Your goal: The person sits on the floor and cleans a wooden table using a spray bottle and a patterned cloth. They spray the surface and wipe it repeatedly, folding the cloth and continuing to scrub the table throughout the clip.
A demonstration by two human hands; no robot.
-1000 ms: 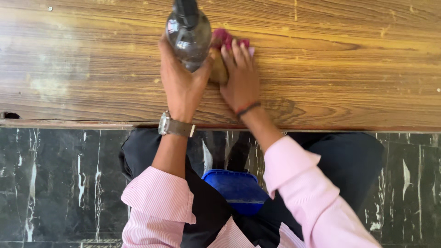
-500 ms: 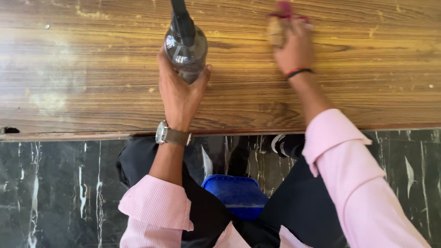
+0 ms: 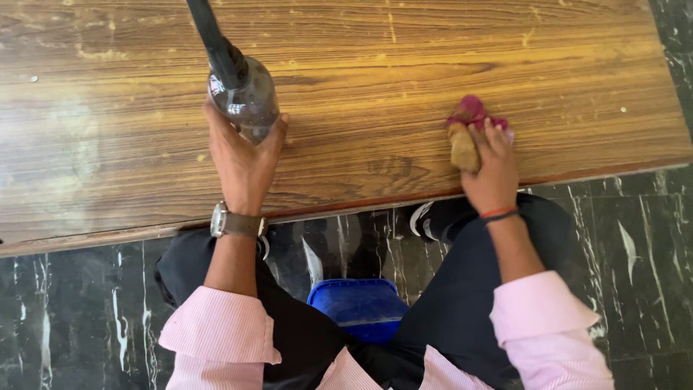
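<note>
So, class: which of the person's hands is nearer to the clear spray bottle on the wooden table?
Left. The left hand grips the spray bottle from below. The right hand is far off to the side, pressing a pink cloth near the wooden table's front edge.
</note>
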